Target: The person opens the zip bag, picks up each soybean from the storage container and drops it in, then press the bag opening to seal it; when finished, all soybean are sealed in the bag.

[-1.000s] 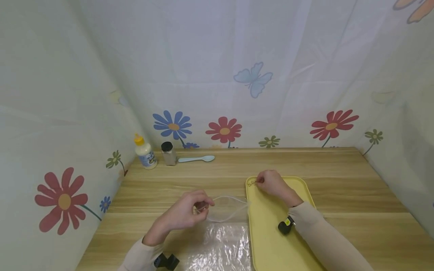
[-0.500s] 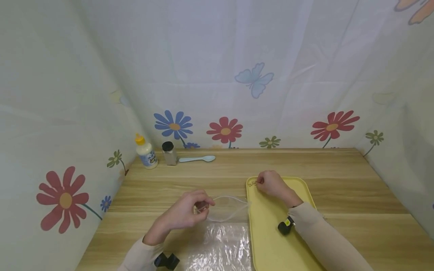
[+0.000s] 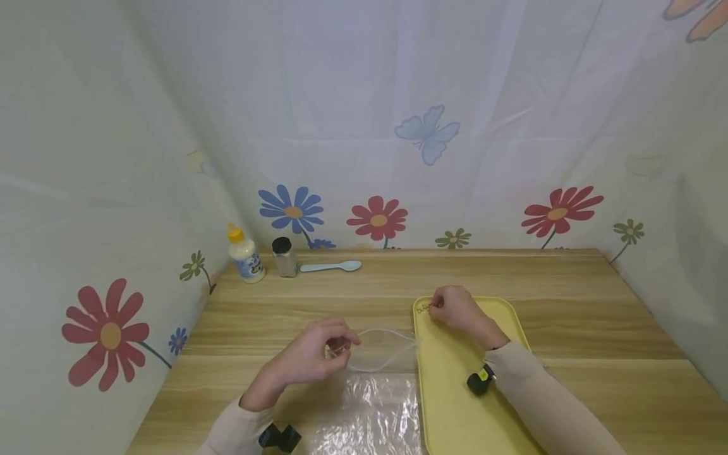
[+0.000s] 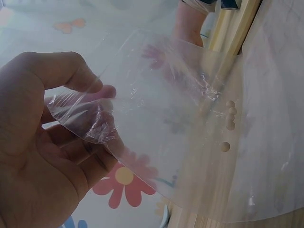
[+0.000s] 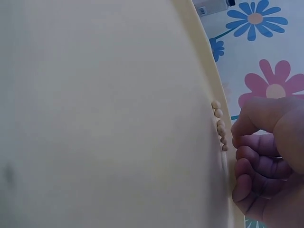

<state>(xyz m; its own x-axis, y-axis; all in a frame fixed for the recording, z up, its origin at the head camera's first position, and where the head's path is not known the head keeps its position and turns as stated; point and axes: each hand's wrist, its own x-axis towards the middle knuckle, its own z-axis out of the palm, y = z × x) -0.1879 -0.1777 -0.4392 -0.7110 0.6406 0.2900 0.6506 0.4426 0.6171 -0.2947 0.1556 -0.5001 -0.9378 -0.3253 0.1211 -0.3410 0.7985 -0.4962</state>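
Observation:
My left hand (image 3: 318, 351) pinches the edge of a clear plastic zip bag (image 3: 372, 411), whose mouth gapes towards the tray. In the left wrist view, several small round beads (image 4: 230, 125) show in or through the bag's film (image 4: 156, 109). My right hand (image 3: 457, 311) reaches to the far left corner of a yellow tray (image 3: 455, 404). In the right wrist view, its fingers are curled, with thumb and forefinger close together, beside a row of beads (image 5: 221, 129) along the tray's rim. Whether a bead sits between those fingertips is hidden.
At the back left of the wooden table (image 3: 352, 291) stand a yellow-capped squeeze bottle (image 3: 246, 260) and a small black-lidded jar (image 3: 284, 259). Next to them lies a light blue spoon (image 3: 332, 266). A flower-printed curtain (image 3: 318, 126) encloses the table at the back and sides.
The right hand's fingers shift very slightly at the beads in the tray corner. The left hand and the bag stay where they were.

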